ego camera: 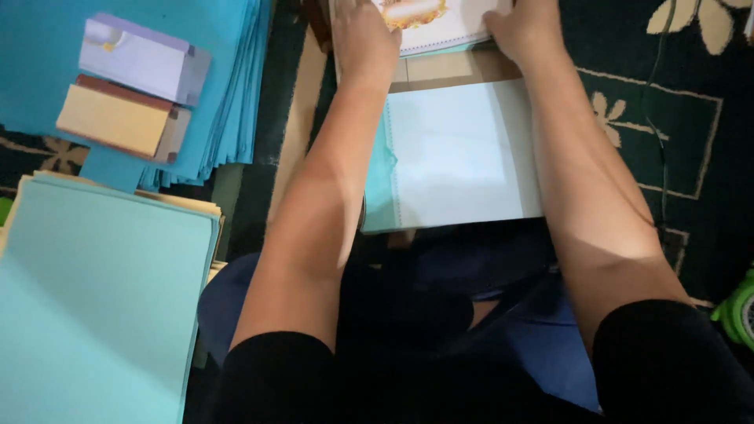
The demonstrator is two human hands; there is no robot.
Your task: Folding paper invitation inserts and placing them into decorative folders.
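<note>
Both hands (363, 35) (522, 27) on printed sheet (440, 23)

pale blue paper sheet (459, 153), teal paper stacks (102, 298), dark green floral carpet (675, 118)

2 small boxes (133, 86) on the left paper stack (228, 94); white sheet (459, 157) between forearms — printed sheet (436, 23) beyond.

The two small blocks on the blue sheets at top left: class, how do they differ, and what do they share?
The upper block has a pale lilac-white top with a purple edge; the lower block has a tan-yellow top with a reddish-brown edge. The upper block lies nearer the frame's top, the lower block just below and slightly left, almost touching it. Both are flat, rectangular, tilted the same way, rest on the stack of blue sheets, and look similar in size.
</note>
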